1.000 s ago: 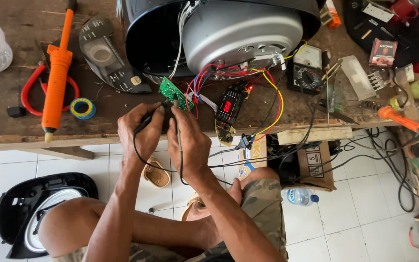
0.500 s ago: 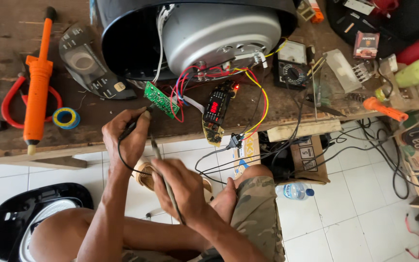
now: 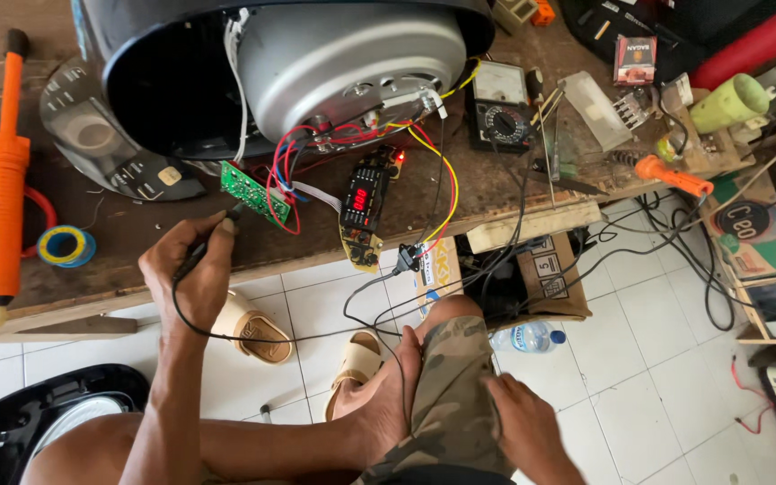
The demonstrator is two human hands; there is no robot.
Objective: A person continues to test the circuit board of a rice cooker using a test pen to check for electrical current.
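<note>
Nearest the camera, the right hand lay flat on the camouflage shorts, fingers loosely spread and holding nothing. Further out, the left hand had its fingers curled tight round a thin black probe, its cord trailing below. The tip met the green circuit board, which hung on its wires at the workbench edge below the opened cooker. The board looked light, stiff and fragile, best held by its edges.
</note>
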